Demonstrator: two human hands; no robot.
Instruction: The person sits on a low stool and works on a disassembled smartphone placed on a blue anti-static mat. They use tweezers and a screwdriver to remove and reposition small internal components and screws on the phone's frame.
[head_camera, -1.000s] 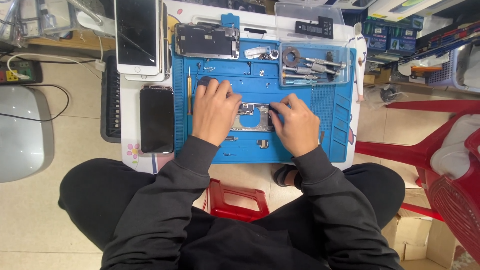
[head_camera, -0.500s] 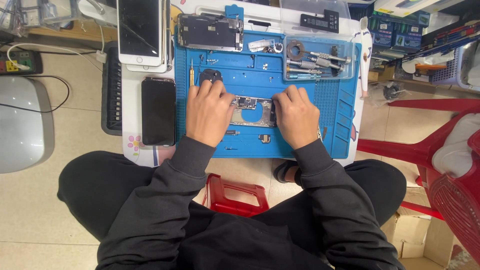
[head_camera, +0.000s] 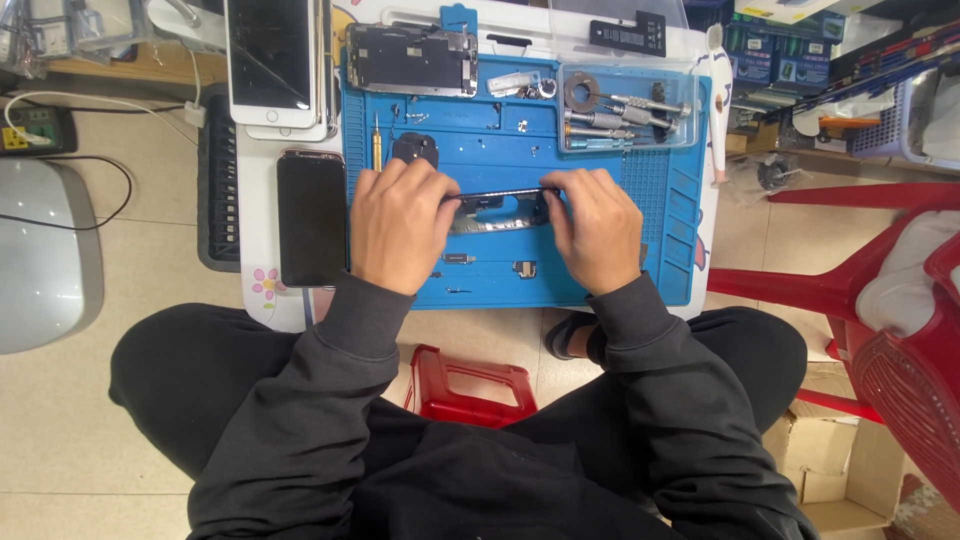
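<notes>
An opened phone body (head_camera: 497, 210) is held tilted on its long edge above a blue work mat (head_camera: 500, 140). My left hand (head_camera: 400, 225) grips its left end and my right hand (head_camera: 595, 230) grips its right end. Its inner frame and metal parts face me between the hands. Small loose parts (head_camera: 523, 268) lie on the mat just below. A dark round part (head_camera: 415, 150) sits above my left hand, beside a thin yellow-handled tool (head_camera: 377, 145).
A black phone (head_camera: 312, 218) lies left of the mat, a white phone (head_camera: 272, 60) above it. A bare phone chassis (head_camera: 412, 58) and a clear tray of screwdrivers (head_camera: 625, 115) sit at the mat's top. Red plastic chairs (head_camera: 870, 290) stand right, a red stool (head_camera: 470, 385) below.
The phone body has been lifted from lying flat on the mat and tipped up on its edge between both hands. The camera view has shifted slightly downward.
</notes>
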